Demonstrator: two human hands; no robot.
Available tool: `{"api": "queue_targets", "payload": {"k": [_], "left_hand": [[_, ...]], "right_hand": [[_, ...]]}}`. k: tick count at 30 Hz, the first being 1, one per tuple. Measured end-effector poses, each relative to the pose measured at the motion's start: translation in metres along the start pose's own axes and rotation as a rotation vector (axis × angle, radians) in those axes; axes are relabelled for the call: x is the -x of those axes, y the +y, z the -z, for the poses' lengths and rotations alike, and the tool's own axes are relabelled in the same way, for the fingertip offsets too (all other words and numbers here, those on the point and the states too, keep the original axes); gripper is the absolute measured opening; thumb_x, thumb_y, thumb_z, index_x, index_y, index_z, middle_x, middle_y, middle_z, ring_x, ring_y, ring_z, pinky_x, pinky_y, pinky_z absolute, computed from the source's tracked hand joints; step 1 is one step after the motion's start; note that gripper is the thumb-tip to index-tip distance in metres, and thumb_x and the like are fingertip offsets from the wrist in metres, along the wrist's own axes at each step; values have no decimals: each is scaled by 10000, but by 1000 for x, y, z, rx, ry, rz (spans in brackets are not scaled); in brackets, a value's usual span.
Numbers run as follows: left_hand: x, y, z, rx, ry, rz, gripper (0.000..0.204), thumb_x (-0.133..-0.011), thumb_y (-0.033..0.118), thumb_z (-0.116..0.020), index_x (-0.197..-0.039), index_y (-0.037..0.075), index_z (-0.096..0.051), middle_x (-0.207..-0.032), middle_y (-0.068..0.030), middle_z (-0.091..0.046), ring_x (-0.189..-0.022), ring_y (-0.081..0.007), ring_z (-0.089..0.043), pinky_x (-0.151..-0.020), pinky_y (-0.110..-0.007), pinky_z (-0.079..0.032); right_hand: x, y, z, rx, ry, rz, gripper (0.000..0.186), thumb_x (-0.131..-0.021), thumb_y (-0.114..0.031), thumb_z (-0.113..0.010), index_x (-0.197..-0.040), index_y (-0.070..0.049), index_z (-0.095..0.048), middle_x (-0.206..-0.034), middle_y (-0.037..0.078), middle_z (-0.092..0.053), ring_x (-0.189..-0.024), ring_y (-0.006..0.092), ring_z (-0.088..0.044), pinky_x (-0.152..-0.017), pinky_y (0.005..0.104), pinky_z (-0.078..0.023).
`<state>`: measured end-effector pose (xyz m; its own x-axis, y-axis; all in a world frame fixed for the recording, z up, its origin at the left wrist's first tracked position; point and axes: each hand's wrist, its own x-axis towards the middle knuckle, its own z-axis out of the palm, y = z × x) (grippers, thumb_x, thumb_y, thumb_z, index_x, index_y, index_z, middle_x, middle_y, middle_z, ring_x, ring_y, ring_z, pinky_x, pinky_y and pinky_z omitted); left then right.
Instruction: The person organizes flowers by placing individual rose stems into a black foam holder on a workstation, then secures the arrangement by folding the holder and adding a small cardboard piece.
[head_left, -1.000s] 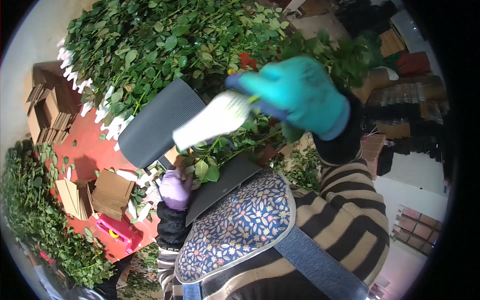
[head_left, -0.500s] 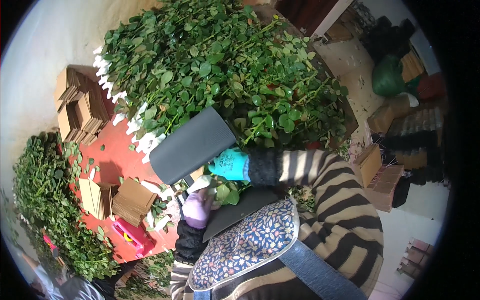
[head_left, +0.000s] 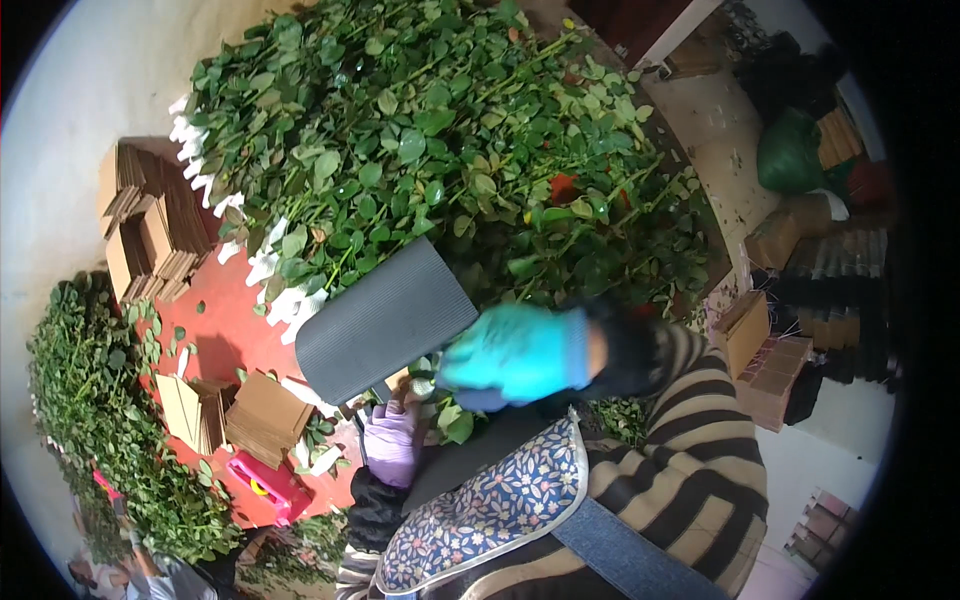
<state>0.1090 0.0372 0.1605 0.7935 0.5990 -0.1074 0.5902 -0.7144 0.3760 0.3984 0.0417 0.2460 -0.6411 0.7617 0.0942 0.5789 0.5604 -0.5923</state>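
My left hand, in a light purple glove, is at the near end of a grey ribbed padded roll. Its fingers are closed, and what they hold is hidden; green leaves show beside them. Just right of the leaves is my right hand in a turquoise glove, smeared by motion, so its fingers cannot be read. Below both hands lies a dark flat sheet, partly covered by my flowered apron.
A large heap of leafy stems with white sleeves on their ends fills the far side. Folded cardboard pieces and a pink tool rest on the red table. More stems line the left; cardboard boxes stand right.
My right hand has moved right and nearer to me, away from the roll's edge. The white piece seen at my left fingers before no longer shows there.
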Motion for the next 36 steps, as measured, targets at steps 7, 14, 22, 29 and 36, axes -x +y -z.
{"api": "queue_targets", "payload": {"k": [7, 14, 22, 29, 36], "left_hand": [[5, 0, -1, 49, 84, -15, 560, -805, 164, -702, -1333, 73, -540, -1345, -171, -530, -869, -341, -609, -721, -455, -530], [3, -8, 2, 54, -59, -110, 273, -898, 174, -595, -1165, 116, -600, -1351, -133, -593, -765, -297, -688, -632, -422, -561], [7, -6, 12, 34, -67, -157, 582, -847, 172, -687, -1391, 116, -488, -1339, -162, -572, -730, -297, -681, -592, -417, -542], [6, -2, 15, 154, -50, -98, 659, -843, 163, -697, -1457, 120, -460, -1328, -129, -567, -686, -294, -678, -578, -401, -541], [8, -4, 4, 197, -40, -45, 590, -887, 211, -668, -1442, 139, -481, -1328, -130, -566, -680, -295, -681, -564, -395, -539]], "right_hand": [[-36, 102, 47, 143, -249, -405, 221, -871, -202, -656, -1075, -117, -668, -916, 118, -702, -855, 335, -681, -725, 459, -517], [-43, 160, 17, 186, 27, -373, 316, -932, -231, -576, -1231, -135, -612, -1139, 124, -685, -970, 341, -668, -828, 451, -522], [-47, 172, -29, 837, 32, -148, 458, -942, -208, -499, -1395, -144, -493, -1312, 77, -558, -1089, 258, -574, -859, 420, -481], [-68, 162, -15, 907, -215, -219, 283, -911, -179, -553, -1182, -101, -565, -1053, 113, -595, -835, 271, -638, -665, 426, -500], [-89, 134, 82, 1017, 243, -134, 100, -853, -151, -576, -951, -164, -580, -909, 43, -553, -865, 248, -598, -788, 413, -475]]}}
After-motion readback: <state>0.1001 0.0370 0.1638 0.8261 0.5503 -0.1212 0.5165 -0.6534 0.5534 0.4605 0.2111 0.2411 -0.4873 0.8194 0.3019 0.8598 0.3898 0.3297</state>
